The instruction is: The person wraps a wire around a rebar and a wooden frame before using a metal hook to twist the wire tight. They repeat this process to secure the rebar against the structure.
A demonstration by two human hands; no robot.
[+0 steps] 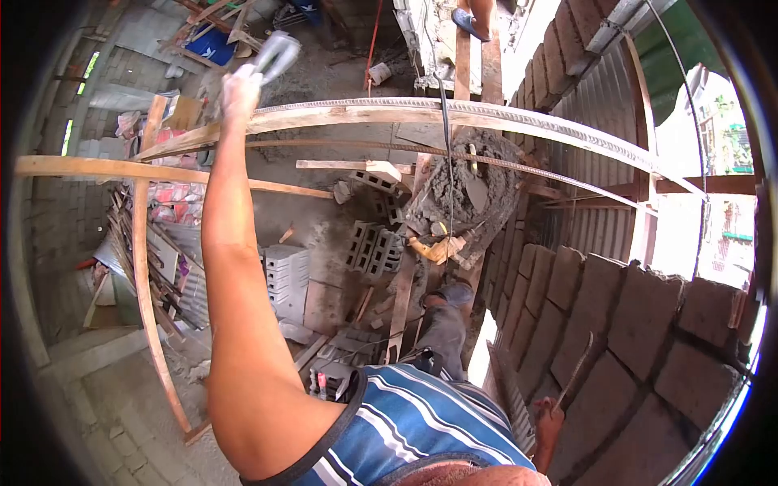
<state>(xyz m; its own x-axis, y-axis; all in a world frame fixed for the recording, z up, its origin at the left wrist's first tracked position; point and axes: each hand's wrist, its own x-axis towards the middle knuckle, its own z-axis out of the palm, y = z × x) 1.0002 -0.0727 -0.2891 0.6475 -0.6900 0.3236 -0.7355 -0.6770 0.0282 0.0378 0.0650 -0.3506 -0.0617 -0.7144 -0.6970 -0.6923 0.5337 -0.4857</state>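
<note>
My left arm stretches out to the far upper left. My left hand point(240, 95) is closed around a pale grey object point(277, 57) with a loop-like outline, too smeared by motion to name. Beneath that forearm run the wooden beam point(340, 117) and a ribbed steel bar point(389, 104) along it. Low at my right side, my right hand point(549, 417) is wrapped round a thin, slightly curved rod point(577, 371) that points upward beside the block wall point(608, 340). What kind of rod it is I cannot make out.
Wet mortar point(494, 182) lies on a board ahead, with a yellow object point(438, 248) nearby. Hollow blocks point(374, 247) stand below. A second rebar point(348, 146) and a wooden rail point(97, 168) cross the view. Another person's slippered foot point(470, 24) is on planks at the top.
</note>
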